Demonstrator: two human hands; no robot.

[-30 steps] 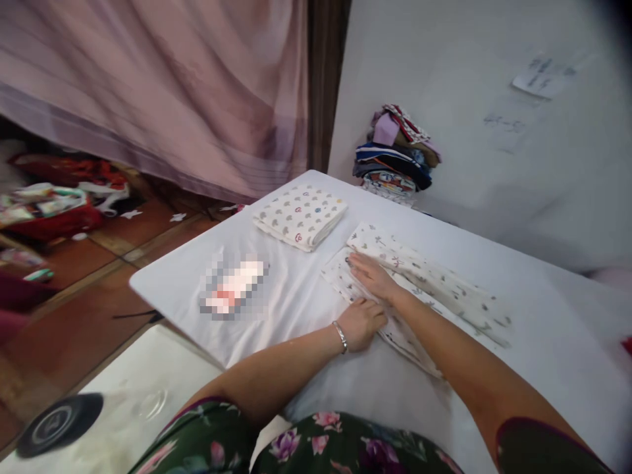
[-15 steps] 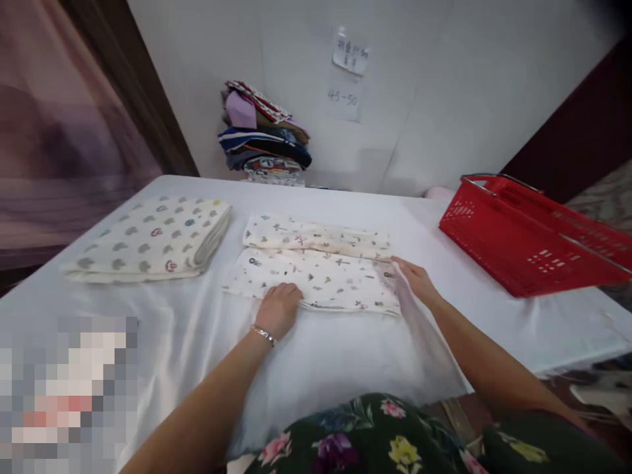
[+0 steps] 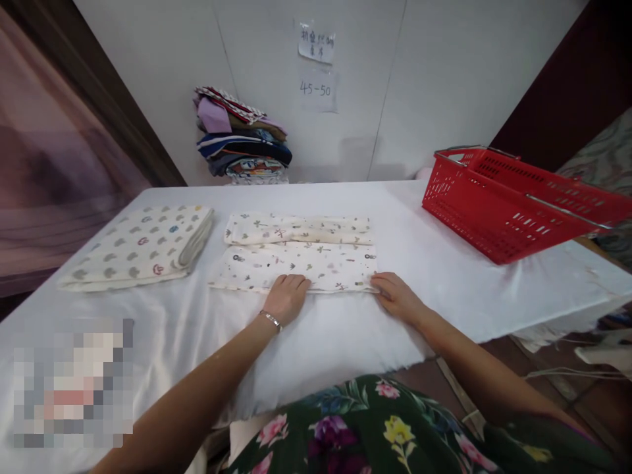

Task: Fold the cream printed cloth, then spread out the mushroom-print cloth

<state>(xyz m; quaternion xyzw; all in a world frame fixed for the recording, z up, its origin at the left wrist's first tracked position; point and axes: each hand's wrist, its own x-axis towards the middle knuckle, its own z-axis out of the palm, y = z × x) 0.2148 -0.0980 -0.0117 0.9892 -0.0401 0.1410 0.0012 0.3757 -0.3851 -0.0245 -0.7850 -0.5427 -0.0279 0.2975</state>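
A white cloth (image 3: 296,263) with small printed plants and figures lies folded in layers across the middle of the table. At the middle of its near edge is my left hand (image 3: 287,297), fingers together and curled over the fabric, thumb mostly hidden. My right hand (image 3: 396,296) pinches the near right corner of the same cloth. To the left rests a thick folded cream cloth (image 3: 138,243) with grey mushroom-like prints, apart from both hands.
A red plastic basket (image 3: 494,214) with metal handles stands on the right of the white-covered table (image 3: 336,342). Behind the far edge rises a stack of folded fabrics (image 3: 241,138). Paper notes (image 3: 316,66) hang on the wall. A blurred-out patch covers the lower left.
My right hand has come down the cloth's right side to its near corner, and the lifted, creased fabric there now lies flat. My left hand stays on the near edge. The view has shifted.
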